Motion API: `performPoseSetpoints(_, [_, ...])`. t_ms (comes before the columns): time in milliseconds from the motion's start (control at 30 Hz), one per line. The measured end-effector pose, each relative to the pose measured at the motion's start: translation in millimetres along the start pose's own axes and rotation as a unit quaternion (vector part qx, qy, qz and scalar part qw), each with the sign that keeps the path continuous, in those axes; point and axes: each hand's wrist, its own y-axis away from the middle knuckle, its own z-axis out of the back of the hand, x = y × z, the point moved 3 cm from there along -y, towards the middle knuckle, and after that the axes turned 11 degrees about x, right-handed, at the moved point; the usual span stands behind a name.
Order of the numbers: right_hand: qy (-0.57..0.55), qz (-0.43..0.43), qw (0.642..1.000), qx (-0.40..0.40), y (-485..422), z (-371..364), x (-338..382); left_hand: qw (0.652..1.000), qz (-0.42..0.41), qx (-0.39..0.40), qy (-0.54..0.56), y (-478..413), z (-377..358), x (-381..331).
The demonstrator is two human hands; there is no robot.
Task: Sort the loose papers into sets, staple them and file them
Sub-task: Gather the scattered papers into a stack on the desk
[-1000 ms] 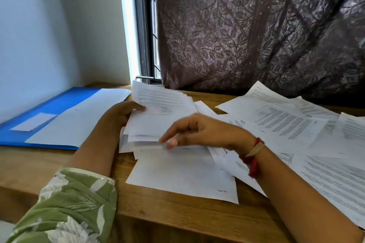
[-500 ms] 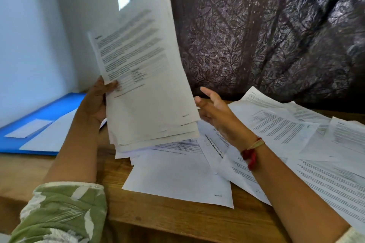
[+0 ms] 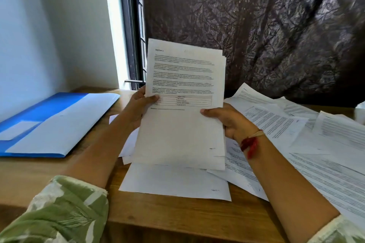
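Here paper stack (image 3: 183, 124) upright; left hand (image 3: 138, 108), right hand (image 3: 229, 122) grip opposite side edges.

Wooden table (image 3: 177, 217): blue folder (image 3: 37, 110), loose papers (image 3: 308, 144).

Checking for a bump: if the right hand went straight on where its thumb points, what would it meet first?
The right hand grips the paper stack, thumb pointing left across its top sheet. Straight on, it would probably meet the left hand at the opposite edge first.
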Motion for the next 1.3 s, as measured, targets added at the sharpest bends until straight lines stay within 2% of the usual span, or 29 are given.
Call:
performPoseSetpoints(100, [-0.020,-0.044,0.999,0.025,4,15,2,0.999,-0.017,-0.016,-0.023,0,-12,0])
performPoseSetpoints(200, [-0.070,-0.055,0.996,0.018,7,19,3,0.992,-0.044,-0.051,-0.105,0,-24,3])
performPoseSetpoints(300, [0.023,0.050,0.997,-0.046,6,18,10,0.975,-0.107,-0.101,-0.168,3,-37,-5])
performPoseSetpoints(367, [0.085,0.146,0.979,-0.113,9,12,26,0.957,-0.167,-0.129,-0.198,5,-46,-19])
performPoseSetpoints(467, [0.118,0.255,0.946,-0.161,15,-2,47,0.945,-0.228,-0.148,-0.179,8,-55,-33])
performPoseSetpoints(533, [0.098,0.282,0.938,-0.179,14,-5,46,0.947,-0.240,-0.131,-0.169,8,-57,-32])
performPoseSetpoints(600, [0.087,0.268,0.941,-0.185,9,-6,36,0.946,-0.233,-0.121,-0.191,6,-54,-25])
performPoseSetpoints(800, [0.061,0.188,0.962,-0.187,-1,6,13,0.950,-0.130,-0.107,-0.262,-4,-47,1])
performPoseSetpoints(900, [0.087,0.182,0.963,-0.180,1,9,11,0.945,-0.107,-0.093,-0.295,-3,-54,2])
performPoseSetpoints(1033, [0.155,0.196,0.951,-0.182,5,24,28,0.966,-0.082,-0.111,-0.220,-1,-52,-15])
performPoseSetpoints(1100, [0.148,0.142,0.966,-0.159,3,37,28,0.985,-0.012,-0.080,-0.154,-2,-47,-12])
performPoseSetpoints(1167, [0.114,0.071,0.982,-0.134,-1,47,17,0.987,0.104,-0.062,-0.101,0,-44,0])
performPoseSetpoints(1233, [0.071,0.014,0.988,-0.134,-3,52,1,0.971,0.219,-0.071,-0.065,5,-36,16])
performPoseSetpoints(1300, [0.070,-0.042,0.986,-0.143,-4,53,-11,0.950,0.297,-0.070,-0.067,8,-27,28])
